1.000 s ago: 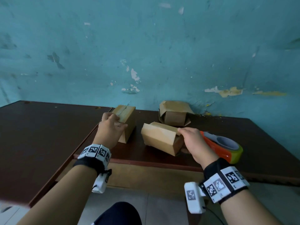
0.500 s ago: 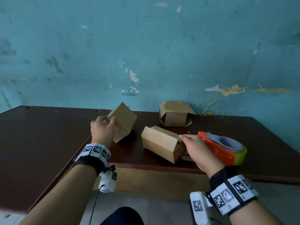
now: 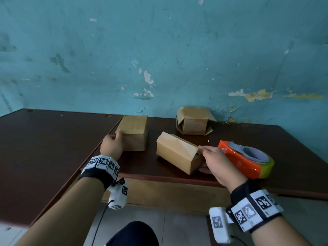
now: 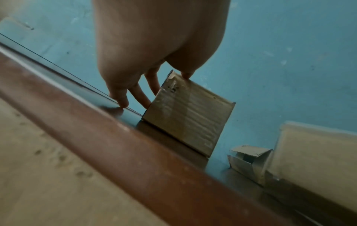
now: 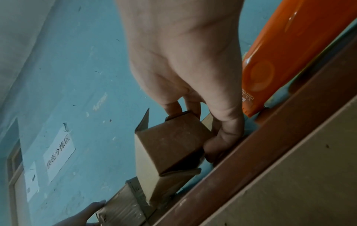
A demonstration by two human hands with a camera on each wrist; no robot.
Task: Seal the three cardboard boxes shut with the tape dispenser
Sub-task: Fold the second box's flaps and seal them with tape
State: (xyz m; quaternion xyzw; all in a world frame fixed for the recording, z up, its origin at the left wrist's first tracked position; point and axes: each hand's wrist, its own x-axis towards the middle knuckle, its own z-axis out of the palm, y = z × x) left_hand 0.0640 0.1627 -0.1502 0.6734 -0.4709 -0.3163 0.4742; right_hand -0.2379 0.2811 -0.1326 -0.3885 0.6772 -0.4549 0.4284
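Nearby, tape dispenser (image 3: 248, 161) beside right hand (image 3: 217, 163), open-flapped box (image 3: 194, 122) behind

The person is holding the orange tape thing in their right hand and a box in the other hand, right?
Not quite. In the head view the right hand holds the middle box; the tape dispenser lies on the table beside it. The left hand does hold a box.

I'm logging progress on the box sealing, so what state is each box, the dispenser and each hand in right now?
Left box: closed, flat on the table, tape visible on its near face.
Middle box: end flaps loose, not sealed.
Back box: flaps splayed open, untouched by the wall.
Tape dispenser: lying on the table, unheld.
Left hand: grips the left box.
Right hand: grips the middle box's flap end.
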